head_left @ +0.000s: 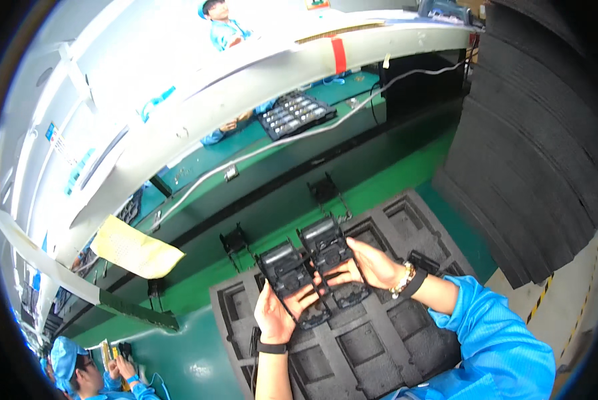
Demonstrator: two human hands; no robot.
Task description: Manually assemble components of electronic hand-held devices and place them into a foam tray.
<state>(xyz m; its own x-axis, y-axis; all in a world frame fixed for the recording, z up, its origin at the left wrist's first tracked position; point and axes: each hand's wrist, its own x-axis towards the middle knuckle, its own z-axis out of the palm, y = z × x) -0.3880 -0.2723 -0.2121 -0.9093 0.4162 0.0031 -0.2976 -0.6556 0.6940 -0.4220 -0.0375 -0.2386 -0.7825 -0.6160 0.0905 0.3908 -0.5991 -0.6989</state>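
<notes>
My left hand (275, 315) is closed around the lower side of a black plastic frame part (283, 265) with a cylinder across its top. A second, matching black frame part (326, 239) is in my right hand (377, 263), gripped at its side. Side by side and tilted, the two parts are nearly touching. My fingers show through their open lower frames. Both are held above a dark grey foam tray (393, 319) with rectangular pockets. Another black piece (424, 261) lies in the tray beside my right wrist, partly hidden.
A tall stack of dark foam sheets (529, 140) stands at the right. Beyond the tray runs a bench (405, 110) with a grey cable (265, 155) and a black parts tray (295, 115) near another person's hands. Yellow paper (137, 248) hangs left. A co-worker (79, 367) is lower left.
</notes>
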